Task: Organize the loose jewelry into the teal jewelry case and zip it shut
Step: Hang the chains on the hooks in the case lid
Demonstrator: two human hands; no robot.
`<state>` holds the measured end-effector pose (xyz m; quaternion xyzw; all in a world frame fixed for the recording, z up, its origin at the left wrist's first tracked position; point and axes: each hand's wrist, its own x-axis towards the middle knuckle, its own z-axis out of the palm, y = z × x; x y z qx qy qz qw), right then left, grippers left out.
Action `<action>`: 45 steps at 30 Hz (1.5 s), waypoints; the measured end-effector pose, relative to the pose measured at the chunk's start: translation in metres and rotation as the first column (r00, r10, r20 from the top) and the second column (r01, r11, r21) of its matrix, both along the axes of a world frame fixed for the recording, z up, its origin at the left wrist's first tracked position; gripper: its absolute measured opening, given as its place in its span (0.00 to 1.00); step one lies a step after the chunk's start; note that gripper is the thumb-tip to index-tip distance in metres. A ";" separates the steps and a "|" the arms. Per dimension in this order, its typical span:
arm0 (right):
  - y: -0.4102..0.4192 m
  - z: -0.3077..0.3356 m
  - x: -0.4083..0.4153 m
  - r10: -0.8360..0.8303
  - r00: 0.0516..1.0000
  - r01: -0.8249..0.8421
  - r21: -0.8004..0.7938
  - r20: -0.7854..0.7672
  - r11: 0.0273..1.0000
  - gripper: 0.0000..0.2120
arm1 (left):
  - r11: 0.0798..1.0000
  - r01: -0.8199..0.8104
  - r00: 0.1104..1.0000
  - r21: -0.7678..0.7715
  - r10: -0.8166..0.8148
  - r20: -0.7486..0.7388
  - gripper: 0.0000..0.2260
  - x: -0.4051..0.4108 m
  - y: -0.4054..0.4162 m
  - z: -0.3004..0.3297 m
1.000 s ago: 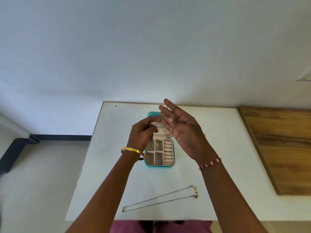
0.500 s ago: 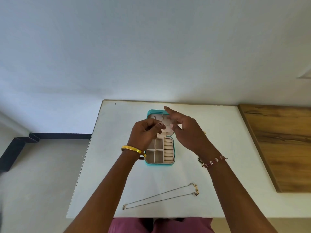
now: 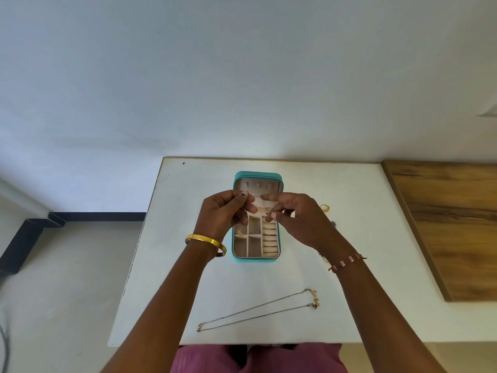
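Both my hands work a tiny piece of jewelry above the open teal jewelry case (image 3: 256, 261) on the white table (image 3: 188, 265).

My left hand (image 3: 224, 214) and right hand (image 3: 293, 218) hover over the case's hinge line, fingers curled with the tips pinched; each seems to nip something very small, though I cannot make out what. The case lies open near the table's middle, its cream lid (image 3: 258, 184) raised toward the wall, its compartments and ring rolls (image 3: 269, 239) showing. A thin chain necklace (image 3: 258, 310) lies loose near the table's front edge and a gold ring (image 3: 324, 208) sits just right of my right hand. I judge the chain light, limp and quick to tangle, best lifted at the clasp end; the ring is hard and slippery, best taken by its rim.
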<state>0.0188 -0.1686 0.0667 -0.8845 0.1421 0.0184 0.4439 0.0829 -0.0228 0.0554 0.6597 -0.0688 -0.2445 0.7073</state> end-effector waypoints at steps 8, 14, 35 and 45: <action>0.011 0.007 -0.002 -0.033 0.999 0.026 0.201 0.029 0.979 0.12 | 0.988 0.061 0.986 -0.141 -0.082 -0.148 0.10 -0.001 -0.004 0.007; 0.018 0.008 -0.003 -0.066 0.997 0.050 0.280 0.047 0.959 0.04 | 0.977 0.076 0.968 -0.201 -0.121 -0.219 0.11 -0.001 -0.001 0.010; 0.013 0.021 0.006 -0.106 0.993 0.116 0.366 -0.047 0.923 0.11 | 0.978 0.204 0.975 0.048 -0.199 -0.100 0.12 -0.004 0.000 0.002; 0.012 0.020 0.005 -0.093 0.992 0.117 0.367 -0.081 0.923 0.13 | 0.988 0.060 0.997 0.143 -0.067 0.044 0.11 0.000 0.003 0.006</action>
